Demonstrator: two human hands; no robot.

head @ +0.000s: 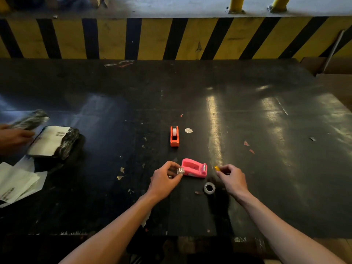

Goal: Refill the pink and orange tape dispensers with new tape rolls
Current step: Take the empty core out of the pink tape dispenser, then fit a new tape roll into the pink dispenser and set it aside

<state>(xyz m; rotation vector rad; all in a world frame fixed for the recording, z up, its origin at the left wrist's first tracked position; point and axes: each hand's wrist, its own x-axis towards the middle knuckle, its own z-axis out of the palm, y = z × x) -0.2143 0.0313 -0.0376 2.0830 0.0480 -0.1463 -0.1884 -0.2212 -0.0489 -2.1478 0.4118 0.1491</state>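
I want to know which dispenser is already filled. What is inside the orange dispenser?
A white tape roll sits in the orange dispenser, upright between its side walls. Only the roll's top shows; its lower part and the hub are covered by the walls.

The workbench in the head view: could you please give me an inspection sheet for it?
Surface: dark worn table, scuffed, with glare streaks.
Job's things: pink dispenser, cradle empty; orange dispenser farther back, holding a white roll; loose clear tape roll lying flat.
Clutter: paper scraps, round white sticker, wrapped parcel, white sheets.
Hands: left hand pinches a small clear piece; right hand pinches a small yellow piece. Another person's hand at far left.
Cables: nothing seen.
Surroundings: yellow-and-black striped barrier.
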